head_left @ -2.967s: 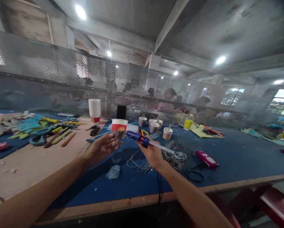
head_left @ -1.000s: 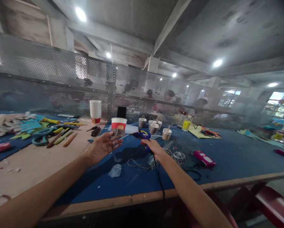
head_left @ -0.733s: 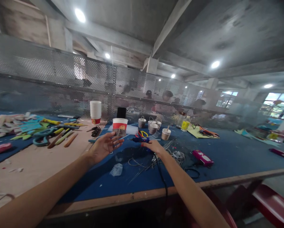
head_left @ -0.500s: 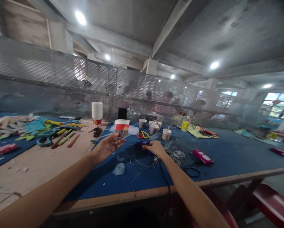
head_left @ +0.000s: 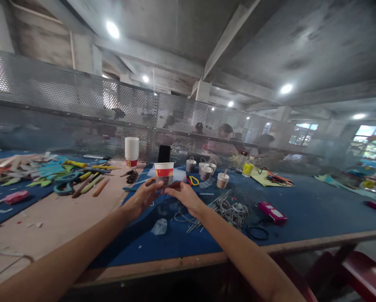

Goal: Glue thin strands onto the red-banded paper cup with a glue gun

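My left hand and my right hand meet above the blue table mat. Their fingertips pinch the same small clear piece from either side. I cannot make out what the piece is. It sits just in front of a red and white paper cup standing on the mat. Below my right hand lies a tangle of thin wire and a crumpled clear scrap. The blue glue gun is out of sight.
A stack of white cups, a black phone, scissors and small pots stand further back. Coloured craft pieces cover the left. A pink object lies right. People sit behind the mesh partition. A red seat stands at bottom right.
My right hand put the blue glue gun down on the mat and moved left to join my left hand on the clear piece. The view shifted slightly right.
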Motion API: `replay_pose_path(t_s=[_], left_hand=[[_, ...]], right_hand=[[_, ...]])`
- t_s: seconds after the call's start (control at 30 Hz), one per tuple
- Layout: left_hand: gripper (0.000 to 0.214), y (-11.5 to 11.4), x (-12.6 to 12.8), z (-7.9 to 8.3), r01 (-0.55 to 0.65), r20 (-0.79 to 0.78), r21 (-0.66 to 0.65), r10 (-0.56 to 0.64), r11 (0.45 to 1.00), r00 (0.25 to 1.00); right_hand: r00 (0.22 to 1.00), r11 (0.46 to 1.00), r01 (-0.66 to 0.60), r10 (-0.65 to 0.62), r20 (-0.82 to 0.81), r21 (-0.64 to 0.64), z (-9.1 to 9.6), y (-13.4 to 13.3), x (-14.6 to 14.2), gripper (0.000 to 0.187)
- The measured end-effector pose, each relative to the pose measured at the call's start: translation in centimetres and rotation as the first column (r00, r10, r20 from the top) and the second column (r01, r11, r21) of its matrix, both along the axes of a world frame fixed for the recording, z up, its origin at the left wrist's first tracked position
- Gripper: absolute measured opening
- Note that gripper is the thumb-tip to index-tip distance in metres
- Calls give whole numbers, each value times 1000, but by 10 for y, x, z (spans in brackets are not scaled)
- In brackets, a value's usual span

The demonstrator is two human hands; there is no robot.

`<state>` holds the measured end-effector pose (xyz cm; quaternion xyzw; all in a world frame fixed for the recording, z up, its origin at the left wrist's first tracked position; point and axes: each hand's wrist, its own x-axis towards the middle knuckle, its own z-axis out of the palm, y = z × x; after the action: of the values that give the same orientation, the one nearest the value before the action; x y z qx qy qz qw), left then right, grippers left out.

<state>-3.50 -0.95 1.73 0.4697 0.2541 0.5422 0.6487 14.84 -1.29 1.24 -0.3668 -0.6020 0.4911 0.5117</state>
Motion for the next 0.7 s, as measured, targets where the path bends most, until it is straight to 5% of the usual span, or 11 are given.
replay_pose_path(t_s=[0.17, 0.37, 0.7], left_hand=[[29, 4, -2, -3, -6, -4, 7, 6, 1000, 1000], [34, 10, -3, -8, 47, -24, 19, -46, 999, 999], [37, 9, -2, -11, 148, -4, -40, -148, 988, 989]], right_hand=[[996, 998, -42, 40, -74, -37, -2, 1, 0, 43], [988, 988, 133, -125, -94, 79, 5, 4, 19, 33], [965, 971, 221, -204, -166, 93, 3, 8, 18, 24]])
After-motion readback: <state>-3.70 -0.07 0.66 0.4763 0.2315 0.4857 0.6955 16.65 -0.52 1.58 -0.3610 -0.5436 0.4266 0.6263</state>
